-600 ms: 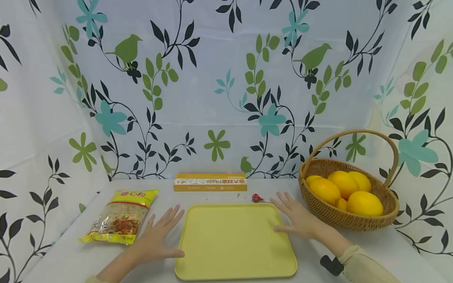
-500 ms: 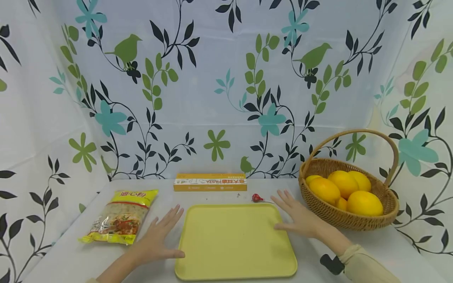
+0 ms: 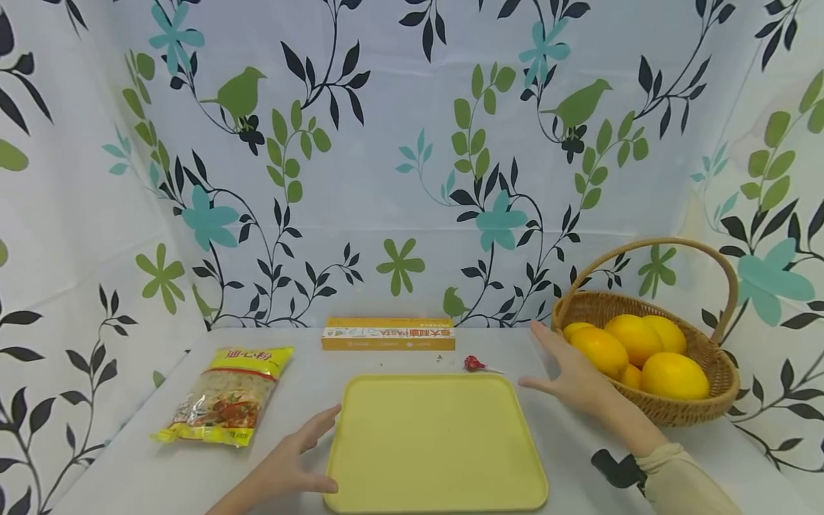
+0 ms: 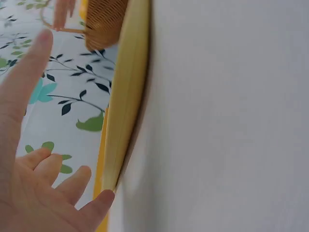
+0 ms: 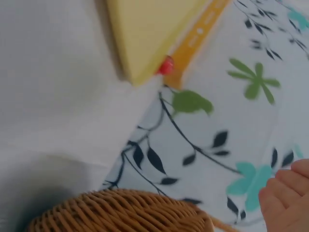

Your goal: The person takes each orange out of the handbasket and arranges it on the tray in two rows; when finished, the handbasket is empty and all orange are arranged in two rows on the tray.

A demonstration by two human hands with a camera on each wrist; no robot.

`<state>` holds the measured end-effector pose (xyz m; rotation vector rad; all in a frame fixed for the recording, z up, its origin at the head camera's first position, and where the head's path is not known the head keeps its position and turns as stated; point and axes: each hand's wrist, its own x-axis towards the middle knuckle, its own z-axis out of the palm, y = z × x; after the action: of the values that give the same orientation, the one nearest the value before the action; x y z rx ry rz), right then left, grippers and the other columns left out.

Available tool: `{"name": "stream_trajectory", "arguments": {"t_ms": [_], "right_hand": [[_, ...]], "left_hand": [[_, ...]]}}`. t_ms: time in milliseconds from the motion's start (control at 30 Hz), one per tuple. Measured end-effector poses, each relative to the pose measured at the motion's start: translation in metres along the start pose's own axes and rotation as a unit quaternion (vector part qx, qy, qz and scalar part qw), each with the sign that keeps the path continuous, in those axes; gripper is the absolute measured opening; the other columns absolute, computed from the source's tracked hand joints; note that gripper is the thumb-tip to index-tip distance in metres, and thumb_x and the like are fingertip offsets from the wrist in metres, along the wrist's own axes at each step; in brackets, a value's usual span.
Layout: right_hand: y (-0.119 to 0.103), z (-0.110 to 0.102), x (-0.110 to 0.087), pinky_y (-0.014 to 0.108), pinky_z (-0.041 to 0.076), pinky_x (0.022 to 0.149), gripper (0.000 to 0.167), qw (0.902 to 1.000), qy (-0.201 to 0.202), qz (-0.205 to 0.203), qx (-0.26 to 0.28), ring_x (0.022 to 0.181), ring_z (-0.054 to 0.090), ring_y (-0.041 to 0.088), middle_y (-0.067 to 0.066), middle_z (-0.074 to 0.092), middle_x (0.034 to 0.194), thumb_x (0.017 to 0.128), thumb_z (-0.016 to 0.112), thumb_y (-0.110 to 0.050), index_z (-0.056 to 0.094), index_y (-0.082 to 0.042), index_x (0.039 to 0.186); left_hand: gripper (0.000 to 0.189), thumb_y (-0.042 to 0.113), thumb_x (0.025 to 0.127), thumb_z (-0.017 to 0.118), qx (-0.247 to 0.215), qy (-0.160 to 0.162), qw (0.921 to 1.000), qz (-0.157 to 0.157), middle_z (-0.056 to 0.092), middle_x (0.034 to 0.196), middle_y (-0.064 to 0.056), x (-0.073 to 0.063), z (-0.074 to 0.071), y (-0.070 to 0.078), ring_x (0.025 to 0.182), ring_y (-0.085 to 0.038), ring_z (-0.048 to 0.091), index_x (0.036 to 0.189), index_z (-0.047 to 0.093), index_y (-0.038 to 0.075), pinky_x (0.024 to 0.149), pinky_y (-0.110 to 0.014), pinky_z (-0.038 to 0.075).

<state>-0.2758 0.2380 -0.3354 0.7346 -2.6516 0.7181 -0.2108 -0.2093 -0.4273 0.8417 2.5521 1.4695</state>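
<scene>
A: Where is the yellow tray (image 3: 434, 436)?
B: It lies flat on the white bench (image 3: 154, 479), right between the two hands.

A: What is the left hand (image 3: 290, 461) doing?
B: It's just beside the tray's left edge. Its thumb and fingers are spread wide. The thumb tip is at the edge, but I can't tell if it touches.

A: And the right hand (image 3: 569, 372)?
B: It's up past the tray's far right corner, near it. The thumb sticks out away from the fingers and points back at the tray.

A: What's to the right of the tray?
B: A brown woven basket (image 3: 702, 409) with a big handle. It has yellow fruit (image 3: 672, 375) inside.

A: And to the left?
B: A shiny noodle bag (image 3: 225, 397) with yellow ends.

A: What's behind the tray?
B: A long orange and white pasta box (image 3: 388, 334). A red lollipop (image 3: 474, 364) lies close to the tray's far edge, toward the right. Behind it all hangs a cloth (image 3: 373, 172) with birds and leaves.
</scene>
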Motion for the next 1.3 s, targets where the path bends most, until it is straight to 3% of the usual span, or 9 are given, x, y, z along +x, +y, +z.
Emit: {"name": "stream_trajectory", "arguments": {"t_ms": [100,200,267,433,667,800,967,1133,1300], "right_hand": [[0.005,-0.011,0.001,0.056,0.020,0.100,0.086,0.9980,0.056,0.019,0.024,0.128,0.020,0.038,0.019,0.021,0.143,0.078,0.067,-0.037,0.020,-0.001,0.141],[0.010,-0.020,-0.001,0.058,0.020,0.099,0.081,0.9920,0.110,0.046,0.041,0.127,0.020,0.039,0.021,0.022,0.142,0.081,0.065,-0.033,0.021,0.000,0.140],[0.014,-0.026,-0.003,0.059,0.018,0.099,0.080,0.9880,0.131,0.069,0.045,0.127,0.019,0.040,0.022,0.022,0.142,0.082,0.064,-0.034,0.022,0.001,0.140],[0.023,-0.032,-0.006,0.063,0.014,0.097,0.087,0.9812,0.144,0.115,0.058,0.128,0.011,0.043,0.026,0.014,0.143,0.080,0.065,-0.038,0.016,0.001,0.141],[0.041,-0.025,-0.004,0.060,0.003,0.101,0.089,0.9753,0.168,0.143,0.010,0.128,0.004,0.046,0.033,0.017,0.138,0.079,0.066,-0.036,0.017,0.012,0.136],[0.046,-0.026,-0.005,0.061,0.015,0.098,0.083,0.9722,0.155,0.173,-0.030,0.117,0.022,0.054,0.040,0.026,0.129,0.080,0.065,-0.032,0.023,0.019,0.130],[0.045,-0.030,-0.010,0.060,0.034,0.087,0.082,0.9688,0.097,0.226,-0.033,0.101,0.040,0.050,0.042,0.038,0.115,0.080,0.063,-0.039,0.029,0.022,0.124],[0.042,-0.041,-0.012,0.057,0.039,0.082,0.095,0.9526,0.023,0.303,-0.002,0.090,0.044,0.044,0.041,0.039,0.108,0.078,0.058,-0.052,0.022,0.023,0.125],[0.040,-0.044,-0.014,0.057,0.039,0.081,0.102,0.9441,0.030,0.328,0.016,0.089,0.041,0.043,0.039,0.036,0.107,0.075,0.059,-0.055,0.014,0.021,0.126]], "left_hand": [[0.089,0.010,0.074,0.072,-0.072,-0.013,0.9973,0.006,0.014,0.142,-0.026,0.000,0.005,-0.005,0.123,-0.046,0.020,0.140,0.014,-0.002,0.096,-0.048,0.033],[0.090,0.008,0.074,0.072,-0.097,-0.015,0.9952,0.002,0.011,0.143,-0.026,-0.001,0.009,-0.008,0.125,-0.046,0.015,0.140,0.012,-0.003,0.100,-0.037,0.030],[0.091,0.010,0.073,0.074,-0.090,-0.011,0.9958,-0.011,0.012,0.143,-0.025,-0.002,0.011,-0.010,0.126,-0.044,0.013,0.140,0.013,-0.001,0.102,-0.038,0.027],[0.102,0.017,0.067,0.078,-0.065,-0.012,0.9961,-0.059,0.010,0.145,-0.022,-0.003,0.014,-0.012,0.127,-0.044,0.013,0.142,0.010,0.004,0.099,-0.058,0.011],[0.104,0.024,0.065,0.079,-0.029,-0.034,0.9961,-0.076,0.013,0.145,-0.020,-0.004,0.011,-0.013,0.128,-0.041,0.013,0.141,0.013,0.001,0.099,-0.058,0.009],[0.103,0.026,0.064,0.080,-0.023,-0.037,0.9945,-0.095,0.016,0.144,-0.019,-0.006,0.011,-0.011,0.129,-0.040,0.012,0.141,0.015,0.002,0.099,-0.060,0.007],[0.102,0.026,0.063,0.080,-0.026,-0.035,0.9921,-0.118,0.021,0.143,-0.019,-0.009,0.013,-0.009,0.128,-0.041,0.015,0.142,0.018,0.004,0.097,-0.064,0.009],[0.103,0.029,0.063,0.080,-0.009,-0.031,0.9930,-0.114,0.021,0.143,-0.020,-0.008,0.014,-0.008,0.128,-0.042,0.015,0.141,0.019,0.003,0.097,-0.063,0.009],[0.104,0.031,0.062,0.080,0.013,-0.027,0.9945,-0.101,0.021,0.142,-0.022,-0.007,0.014,-0.007,0.128,-0.042,0.014,0.140,0.018,0.000,0.099,-0.061,0.009]]}}
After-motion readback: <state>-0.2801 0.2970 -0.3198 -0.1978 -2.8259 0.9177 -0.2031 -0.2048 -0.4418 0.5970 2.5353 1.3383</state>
